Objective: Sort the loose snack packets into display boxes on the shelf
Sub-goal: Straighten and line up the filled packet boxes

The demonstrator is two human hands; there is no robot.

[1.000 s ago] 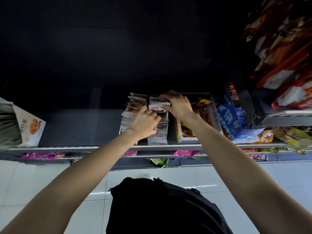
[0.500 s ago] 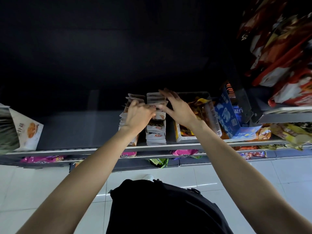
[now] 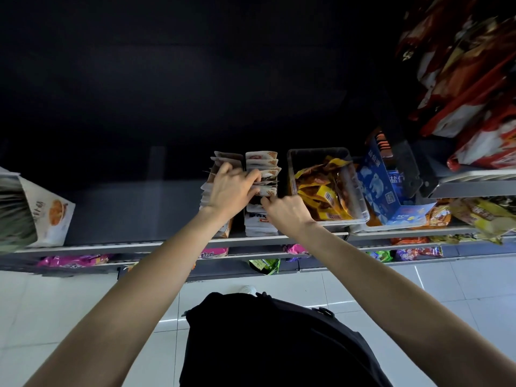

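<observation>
Two rows of small white snack packets stand on the grey shelf point(image 3: 117, 216): a left row point(image 3: 226, 159) and a right row point(image 3: 262, 163). My left hand point(image 3: 233, 188) lies over the left row, its fingers reaching across into the middle of the right row and touching the packets there. My right hand point(image 3: 287, 212) sits nearer the shelf edge with its fingers curled, pinching packets in the front part of the right row point(image 3: 259, 224). Whether the rows stand inside a display box is hidden.
A clear plastic tub point(image 3: 360, 208) of yellow and orange packets stands right of the rows. Beyond it is a blue box point(image 3: 377, 182). A white bag point(image 3: 53, 216) stands at the shelf's left. Red bags point(image 3: 474, 79) hang top right. Lower shelves hold pink and green packets.
My left hand moved further back and right, over the packet rows. My right hand pulled back from the far end of the right row toward the front and curled its fingers.
</observation>
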